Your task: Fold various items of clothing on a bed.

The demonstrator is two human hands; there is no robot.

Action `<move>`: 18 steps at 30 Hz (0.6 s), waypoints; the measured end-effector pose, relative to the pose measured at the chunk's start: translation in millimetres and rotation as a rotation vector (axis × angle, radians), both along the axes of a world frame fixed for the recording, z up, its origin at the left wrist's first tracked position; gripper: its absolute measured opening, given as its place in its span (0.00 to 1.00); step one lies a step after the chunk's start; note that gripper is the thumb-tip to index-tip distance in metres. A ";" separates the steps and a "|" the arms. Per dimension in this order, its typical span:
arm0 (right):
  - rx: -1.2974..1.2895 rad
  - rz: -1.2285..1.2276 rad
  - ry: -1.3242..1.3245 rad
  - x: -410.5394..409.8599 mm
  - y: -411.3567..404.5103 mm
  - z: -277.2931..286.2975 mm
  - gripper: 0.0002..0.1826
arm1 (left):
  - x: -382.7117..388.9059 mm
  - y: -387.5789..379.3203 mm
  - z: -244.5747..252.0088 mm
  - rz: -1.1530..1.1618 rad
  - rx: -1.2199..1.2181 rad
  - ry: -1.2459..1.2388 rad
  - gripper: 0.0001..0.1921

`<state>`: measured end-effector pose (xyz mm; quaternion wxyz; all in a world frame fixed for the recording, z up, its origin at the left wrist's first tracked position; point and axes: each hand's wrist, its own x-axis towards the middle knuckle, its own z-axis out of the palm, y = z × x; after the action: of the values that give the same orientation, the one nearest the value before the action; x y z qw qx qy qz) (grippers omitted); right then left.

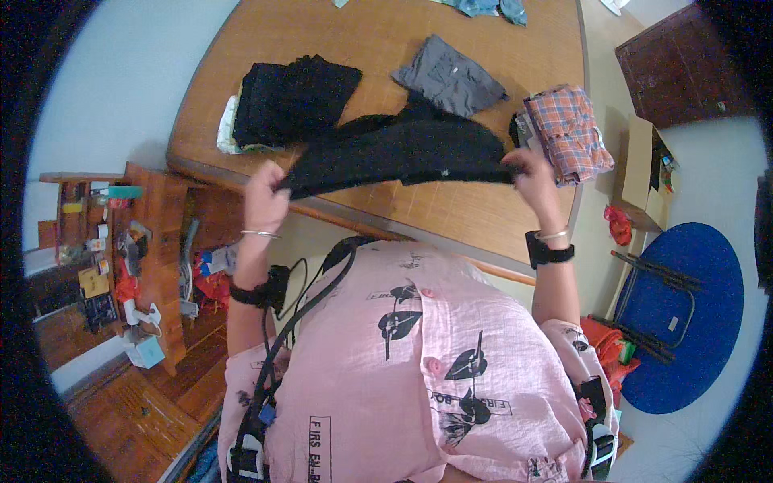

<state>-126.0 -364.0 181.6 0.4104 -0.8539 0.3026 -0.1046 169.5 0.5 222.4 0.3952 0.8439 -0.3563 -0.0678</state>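
A black garment (398, 148) stretches between my two hands over the near part of the wooden table (386, 208). My left hand (266, 193) grips its left end, and my right hand (531, 175) pinches the right end. Part of the cloth behind the stretched edge rests on the tabletop; its exact kind cannot be made out. Just beyond my left hand lies a stack of folded black clothes (290, 99) with paler cloth beneath. A folded grey garment (453, 75) is behind the black one. Close to my right hand sits a folded plaid shirt (570, 133) on other clothes.
Blue cloth (477, 6) lies at the table's far edge. To the right are an open cardboard box (637, 175) on the floor and a blue round folding table (694, 320) against the wall. Wooden shelving (151, 241) with small items stands at left. A cable runs beside my left arm.
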 end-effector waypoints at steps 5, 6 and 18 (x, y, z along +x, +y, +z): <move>0.089 0.219 0.602 -25.6 34.5 -83.7 0.13 | -29.3 32.7 -83.8 -0.055 0.326 0.004 0.08; 0.243 0.189 0.664 -23.5 37.6 -77.0 0.13 | -33.9 34.4 -81.5 -0.060 0.295 -0.004 0.08; 0.004 0.021 -0.296 140.5 -83.3 150.9 0.13 | 93.0 -58.5 123.8 0.234 -0.333 0.364 0.06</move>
<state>14.5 -447.3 332.5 0.4532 -0.8314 0.2302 -0.2245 262.5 -58.0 346.2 0.5912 0.7767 -0.1857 -0.1128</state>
